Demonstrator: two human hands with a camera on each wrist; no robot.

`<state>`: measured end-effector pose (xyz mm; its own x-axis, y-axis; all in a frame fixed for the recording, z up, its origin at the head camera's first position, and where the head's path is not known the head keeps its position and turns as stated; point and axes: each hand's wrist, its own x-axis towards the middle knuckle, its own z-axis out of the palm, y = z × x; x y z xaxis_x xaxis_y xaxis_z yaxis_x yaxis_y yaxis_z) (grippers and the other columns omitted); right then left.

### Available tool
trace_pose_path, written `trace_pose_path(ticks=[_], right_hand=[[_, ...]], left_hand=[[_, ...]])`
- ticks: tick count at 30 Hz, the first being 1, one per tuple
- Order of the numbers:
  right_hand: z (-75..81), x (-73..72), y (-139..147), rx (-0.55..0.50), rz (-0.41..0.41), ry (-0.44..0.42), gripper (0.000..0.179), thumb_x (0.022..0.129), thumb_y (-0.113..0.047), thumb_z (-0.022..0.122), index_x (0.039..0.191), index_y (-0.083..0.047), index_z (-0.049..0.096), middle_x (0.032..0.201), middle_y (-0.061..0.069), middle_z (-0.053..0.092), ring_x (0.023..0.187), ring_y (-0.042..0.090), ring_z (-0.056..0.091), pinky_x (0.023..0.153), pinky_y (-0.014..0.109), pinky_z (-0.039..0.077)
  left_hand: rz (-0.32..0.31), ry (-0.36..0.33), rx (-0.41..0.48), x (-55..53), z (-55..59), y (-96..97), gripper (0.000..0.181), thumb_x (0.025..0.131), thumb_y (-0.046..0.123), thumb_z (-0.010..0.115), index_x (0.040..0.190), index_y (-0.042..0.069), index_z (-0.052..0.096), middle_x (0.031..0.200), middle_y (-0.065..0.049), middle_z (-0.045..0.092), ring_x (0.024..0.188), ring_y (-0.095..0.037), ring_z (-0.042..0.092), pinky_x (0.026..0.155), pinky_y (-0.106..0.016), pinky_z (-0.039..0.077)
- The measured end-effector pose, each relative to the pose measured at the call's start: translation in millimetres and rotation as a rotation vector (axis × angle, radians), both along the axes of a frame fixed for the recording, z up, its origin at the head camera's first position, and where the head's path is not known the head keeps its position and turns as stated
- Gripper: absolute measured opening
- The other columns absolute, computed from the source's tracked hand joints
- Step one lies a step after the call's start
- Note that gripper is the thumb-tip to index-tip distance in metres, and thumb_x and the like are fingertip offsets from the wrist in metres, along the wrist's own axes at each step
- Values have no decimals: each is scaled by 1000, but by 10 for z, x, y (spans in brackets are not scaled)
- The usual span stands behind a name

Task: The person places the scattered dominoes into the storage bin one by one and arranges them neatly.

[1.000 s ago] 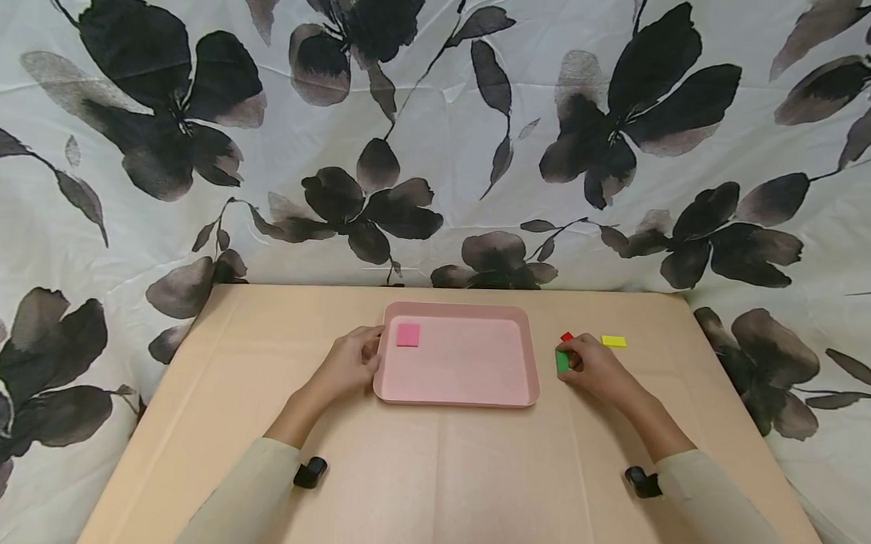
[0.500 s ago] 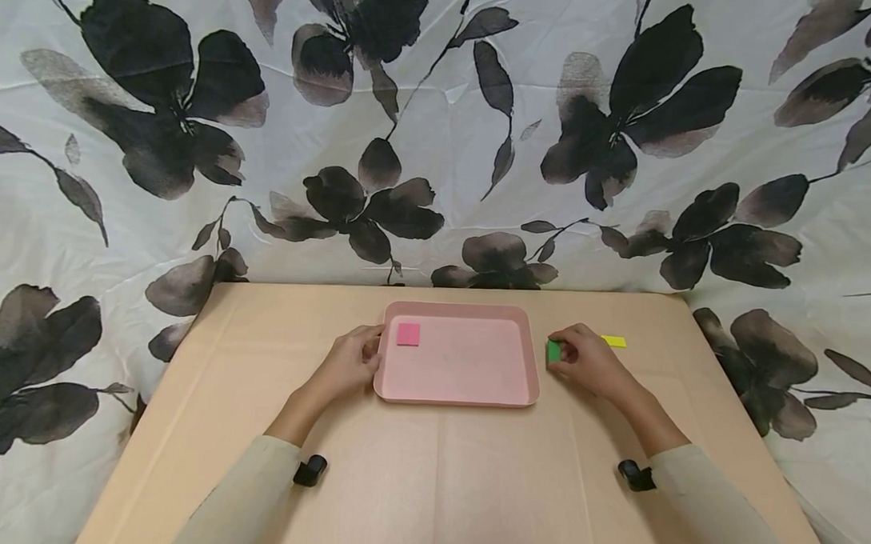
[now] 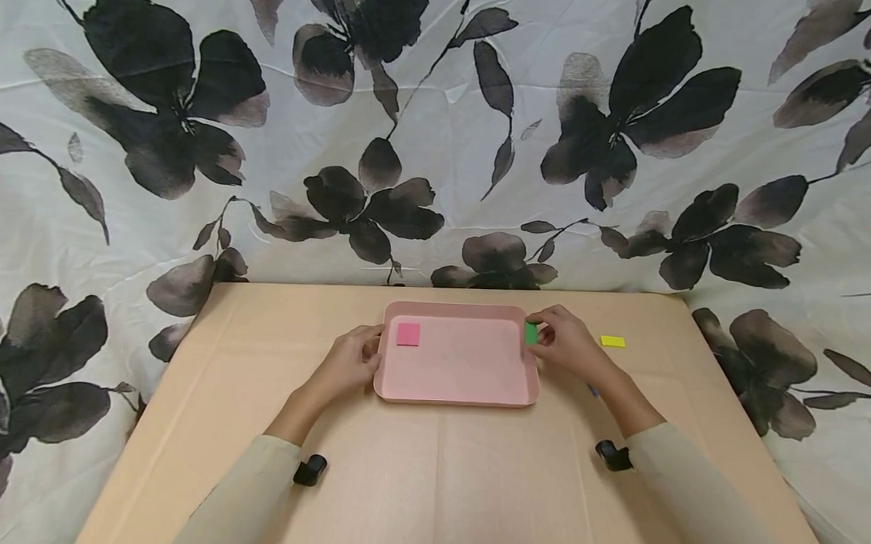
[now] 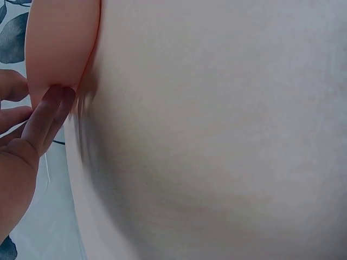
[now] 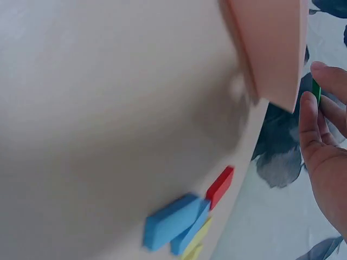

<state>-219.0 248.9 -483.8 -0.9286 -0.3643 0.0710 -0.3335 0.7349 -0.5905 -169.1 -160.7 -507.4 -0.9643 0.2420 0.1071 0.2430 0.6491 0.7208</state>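
A pink tray (image 3: pixel 457 385) lies on the table. At its left end my left hand (image 3: pixel 347 360) holds the rim; in the left wrist view its fingers (image 4: pixel 46 116) lie against the tray's outer wall. Between thumb and fingers, my right hand (image 3: pixel 568 341) pinches a small green block (image 3: pixel 530 333) over the tray's right rim. Only a thin edge of that green block (image 5: pixel 316 92) shows in the right wrist view. Inside the tray, near its left end, sits a flat pink square piece (image 3: pixel 408 334).
Right of the tray lies a yellow block (image 3: pixel 612 341). The right wrist view shows a red block (image 5: pixel 220 187), blue blocks (image 5: pixel 172 221) and yellow pieces (image 5: pixel 196 238) close together on the table. A floral cloth (image 3: pixel 479 249) hangs behind the table.
My right hand has moved left with the green block, from beside the other blocks to over the tray's right rim. The left hand has stayed at the tray.
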Motion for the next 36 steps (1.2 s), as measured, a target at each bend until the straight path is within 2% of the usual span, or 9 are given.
trace_pose_path(ticks=[5,15,19,22,28,32,36], right_hand=[[22,-57,-183,-38,28,-18,49,81,-11,85,126,1,68,110,14,56,90,21,63,77,26,54],[63,-172,-507,-21,100,-21,49,82,-9,82,128,1,69,107,12,56,89,19,60,77,26,52],[58,-229,-658,-21,122,-59,49,84,-11,82,131,0,68,110,12,56,91,19,59,78,26,53],[54,-271,-781,6,136,-69,49,85,-14,82,131,-3,69,113,11,56,91,18,58,80,28,52],[59,-354,-1000,99,160,-29,45,85,-22,83,127,-11,71,114,5,59,92,14,58,79,30,48],[58,-396,-1125,62,198,-74,45,85,-18,82,127,-7,70,113,6,57,92,15,58,82,28,50],[32,-423,-1253,70,215,-105,45,85,-17,83,126,-6,69,110,7,56,91,16,57,82,28,49]], left_hand=[[6,-7,3,0,-3,0,55,89,-1,67,143,-7,55,127,-20,66,90,-23,68,75,-33,58],[8,-5,4,-21,-32,-1,56,89,-1,67,143,-6,56,126,-19,67,88,-21,67,73,-29,56],[6,-5,6,-22,-35,2,56,89,-2,67,143,-7,56,127,-19,66,86,-19,66,70,-26,55],[3,1,1,-25,-29,7,56,88,-2,67,143,-7,56,127,-20,66,85,-19,65,69,-26,54],[-1,4,1,-54,-13,29,56,88,-3,67,143,-8,55,127,-20,66,87,-20,66,70,-26,55],[6,6,4,-69,-11,34,56,89,-2,67,143,-7,55,126,-20,66,87,-21,66,71,-27,56],[12,9,-6,-66,-14,25,56,89,-1,67,143,-7,55,123,-19,67,85,-20,65,69,-27,55]])
